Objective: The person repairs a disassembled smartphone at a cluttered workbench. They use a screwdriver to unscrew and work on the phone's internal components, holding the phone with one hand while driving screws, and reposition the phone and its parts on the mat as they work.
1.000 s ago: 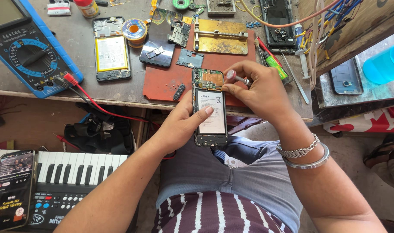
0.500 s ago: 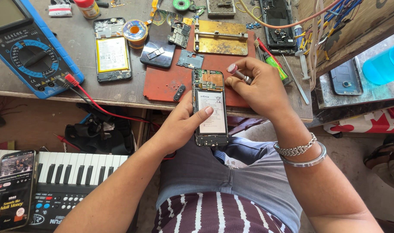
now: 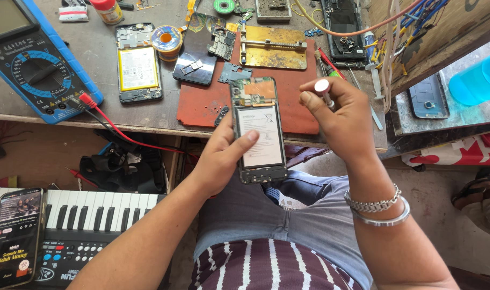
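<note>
Head view shows the left hand (image 3: 223,156) wrapped around an opened smartphone (image 3: 258,129), back cover off, held just above the near edge of the workbench (image 3: 94,115) over the red work mat (image 3: 301,107); the thumb lies across its white battery label. The right hand (image 3: 341,115) is closed on a small screwdriver (image 3: 323,87), its round silver cap up between thumb and fingers, just beside the phone's upper right corner.

The phone looks light and stiff but fragile: the bare circuit board at the top should not be pressed, so the side rails are the safe grip.

A second opened phone (image 3: 138,63) with a yellowish rectangular battery label lies to the left, beside a solder spool (image 3: 166,38). A blue multimeter (image 3: 35,64) sits far left, and a red-capped bottle (image 3: 107,9) stands at the top edge.
</note>
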